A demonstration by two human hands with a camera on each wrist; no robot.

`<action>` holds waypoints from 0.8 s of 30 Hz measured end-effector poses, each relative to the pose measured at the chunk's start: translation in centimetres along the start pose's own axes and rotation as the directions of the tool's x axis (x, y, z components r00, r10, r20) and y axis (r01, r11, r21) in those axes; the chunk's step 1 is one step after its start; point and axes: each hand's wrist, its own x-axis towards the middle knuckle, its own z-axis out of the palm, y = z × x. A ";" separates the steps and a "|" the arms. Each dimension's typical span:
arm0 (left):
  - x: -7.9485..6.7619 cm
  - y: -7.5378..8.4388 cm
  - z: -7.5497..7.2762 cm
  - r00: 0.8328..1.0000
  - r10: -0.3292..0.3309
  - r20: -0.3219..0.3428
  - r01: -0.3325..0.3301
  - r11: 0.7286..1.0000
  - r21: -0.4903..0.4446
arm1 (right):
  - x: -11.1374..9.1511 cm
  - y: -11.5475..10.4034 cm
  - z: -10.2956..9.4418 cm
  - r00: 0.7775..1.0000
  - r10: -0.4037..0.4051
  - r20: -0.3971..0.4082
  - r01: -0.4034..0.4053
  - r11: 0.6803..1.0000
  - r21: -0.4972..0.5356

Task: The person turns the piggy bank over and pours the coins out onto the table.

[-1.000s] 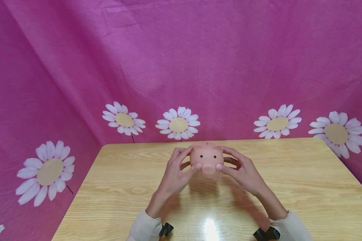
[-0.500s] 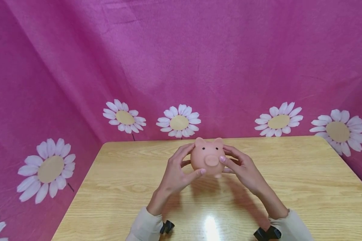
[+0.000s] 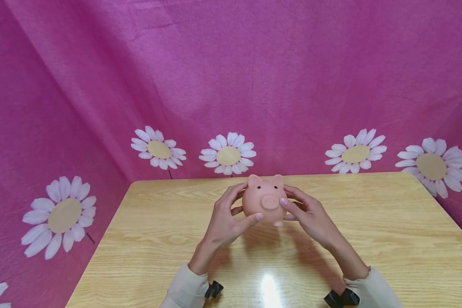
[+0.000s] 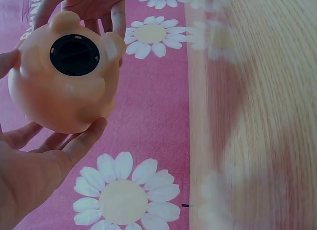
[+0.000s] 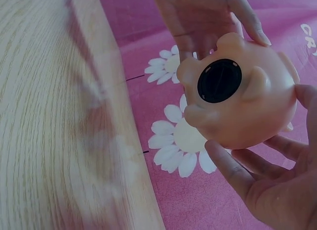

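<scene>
My left hand [image 3: 226,220] and right hand [image 3: 312,219], fingers part-curled, grip the pink pig [image 3: 262,205] from its 2 sides; the table [image 3: 158,239] lies below it.

Pink toy pig [image 3: 265,202] held ears up above bench [image 3: 158,239]

Round, with black eyes, oval snout and stubby feet, it faces the head camera between left hand [image 3: 226,220] and right hand [image 3: 312,219], a black disc [image 4: 75,55] in its underside.
</scene>
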 end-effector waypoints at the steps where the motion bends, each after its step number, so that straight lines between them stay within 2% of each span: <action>1: 0.0 0.0 0.0 1.000 -0.012 -0.003 0.012 1.000 -0.013 | 0.0 0.0 0.0 1.000 0.000 0.000 0.000 1.000 -0.001; 5: 0.0 -0.1 0.0 0.998 -0.067 -0.014 0.066 0.996 -0.064 | -0.1 -0.1 0.1 1.000 -0.015 0.004 0.015 1.000 0.011; 9: 0.0 0.0 -0.1 0.994 -0.104 -0.021 0.102 0.990 -0.102 | -0.1 -0.2 0.3 0.998 -0.064 -0.005 0.064 0.998 -0.016; 15: 0.0 0.1 -0.2 0.986 -0.156 -0.059 0.155 0.988 -0.026 | -0.3 -0.2 0.6 0.987 -0.161 -0.029 0.157 0.983 -0.094; 24: 0.0 0.4 -0.1 0.977 -0.204 -0.059 0.202 0.979 -0.030 | -0.3 -0.1 0.7 0.974 -0.228 0.000 0.228 0.974 -0.012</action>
